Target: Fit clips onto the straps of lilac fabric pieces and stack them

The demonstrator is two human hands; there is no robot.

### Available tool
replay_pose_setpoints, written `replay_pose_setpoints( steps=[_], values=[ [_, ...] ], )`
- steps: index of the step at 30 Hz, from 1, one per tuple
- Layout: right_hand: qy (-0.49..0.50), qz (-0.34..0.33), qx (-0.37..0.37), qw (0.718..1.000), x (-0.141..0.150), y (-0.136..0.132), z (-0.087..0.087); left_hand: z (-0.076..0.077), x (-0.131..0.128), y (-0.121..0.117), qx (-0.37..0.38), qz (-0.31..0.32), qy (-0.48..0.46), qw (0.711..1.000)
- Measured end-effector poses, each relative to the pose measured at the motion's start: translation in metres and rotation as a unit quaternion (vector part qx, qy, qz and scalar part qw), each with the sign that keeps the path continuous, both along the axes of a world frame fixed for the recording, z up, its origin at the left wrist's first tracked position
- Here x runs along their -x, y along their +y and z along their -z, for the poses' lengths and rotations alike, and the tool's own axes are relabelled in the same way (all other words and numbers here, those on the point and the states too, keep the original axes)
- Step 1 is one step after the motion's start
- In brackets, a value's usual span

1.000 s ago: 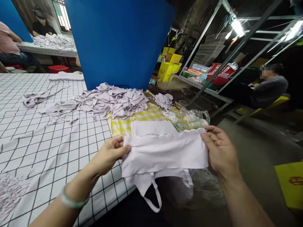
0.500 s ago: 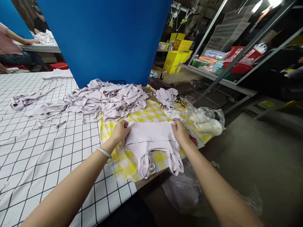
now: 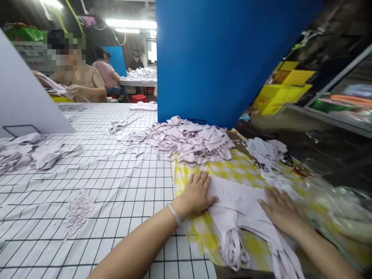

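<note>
A pale lilac strappy top point(image 3: 236, 197) lies flat on the yellow checked cover point(image 3: 226, 169). Its wide band points away from me and its looped straps point(image 3: 232, 248) trail toward the near table edge. My left hand point(image 3: 199, 195) rests at the band's left side, fingers spread and the thumb over the fabric. At the right side, my right hand point(image 3: 283, 211) lies flat with fingers stretched out, slightly blurred. Whether more layers lie beneath the top, I cannot tell. Beyond it is a heap of the same lilac fabric pieces point(image 3: 188, 139).
A tall blue panel point(image 3: 203, 58) stands behind the heap. To the right lie a small fabric bundle point(image 3: 266, 149) and a clear plastic bag point(image 3: 343, 209). Tiny scraps point(image 3: 80, 211) dot the white grid cloth point(image 3: 128, 217). Across the table a person point(image 3: 84, 81) handles fabric.
My view has turned left, bringing co-workers and a pale panel into sight. Both hands have let go of the top's band corners and now lie flat on its sides.
</note>
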State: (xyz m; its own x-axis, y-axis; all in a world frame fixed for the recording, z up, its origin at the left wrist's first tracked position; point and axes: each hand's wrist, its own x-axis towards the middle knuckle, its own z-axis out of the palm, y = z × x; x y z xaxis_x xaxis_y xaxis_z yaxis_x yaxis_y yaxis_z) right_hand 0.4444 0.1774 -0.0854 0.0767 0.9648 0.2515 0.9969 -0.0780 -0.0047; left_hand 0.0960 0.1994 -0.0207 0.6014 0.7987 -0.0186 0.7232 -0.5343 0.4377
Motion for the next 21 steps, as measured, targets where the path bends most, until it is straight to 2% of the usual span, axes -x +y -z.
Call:
replay_pose_setpoints(
  steps=[1,3,4,6,7,9,11,12,14,16,17,19,21],
  values=[
    [-0.004,0.001,-0.024,1.000,0.022,0.009,-0.016,-0.005,0.019,-0.007,0.009,-0.028,-0.026,0.999],
    [0.025,-0.069,-0.040,0.996,0.094,0.030,-0.050,-0.013,0.062,-0.026,0.041,-0.094,-0.078,0.992],
    [0.066,-0.123,-0.022,0.990,0.142,0.042,-0.065,-0.015,0.083,-0.037,0.060,-0.126,-0.104,0.985],
    [0.156,-0.222,0.074,0.960,0.251,0.068,-0.085,-0.019,0.120,-0.058,0.095,-0.174,-0.152,0.968],
    [0.179,-0.263,0.125,0.940,0.305,0.080,-0.089,-0.020,0.135,-0.069,0.106,-0.189,-0.175,0.960],
    [0.187,-0.303,0.153,0.922,0.401,0.102,-0.089,-0.020,0.156,-0.087,0.119,-0.211,-0.215,0.946],
    [0.200,-0.313,0.163,0.914,0.468,0.121,-0.085,-0.017,0.170,-0.100,0.131,-0.234,-0.249,0.931],
    [0.209,-0.308,0.166,0.913,0.490,0.130,-0.084,-0.015,0.176,-0.104,0.137,-0.248,-0.268,0.921],
    [0.229,-0.287,0.172,0.914,0.515,0.142,-0.087,-0.012,0.193,-0.109,0.156,-0.288,-0.312,0.892],
    [0.250,-0.262,0.176,0.915,0.522,0.147,-0.097,-0.012,0.214,-0.106,0.186,-0.347,-0.379,0.837],
    [0.260,-0.253,0.177,0.915,0.520,0.146,-0.104,-0.014,0.225,-0.101,0.206,-0.380,-0.418,0.799],
    [0.277,-0.243,0.170,0.914,0.512,0.134,-0.115,-0.020,0.243,-0.080,0.212,-0.441,-0.535,0.688],
    [0.285,-0.253,0.166,0.909,0.496,0.103,-0.120,-0.031,0.247,-0.054,0.247,-0.444,-0.611,0.607]
  ],
)
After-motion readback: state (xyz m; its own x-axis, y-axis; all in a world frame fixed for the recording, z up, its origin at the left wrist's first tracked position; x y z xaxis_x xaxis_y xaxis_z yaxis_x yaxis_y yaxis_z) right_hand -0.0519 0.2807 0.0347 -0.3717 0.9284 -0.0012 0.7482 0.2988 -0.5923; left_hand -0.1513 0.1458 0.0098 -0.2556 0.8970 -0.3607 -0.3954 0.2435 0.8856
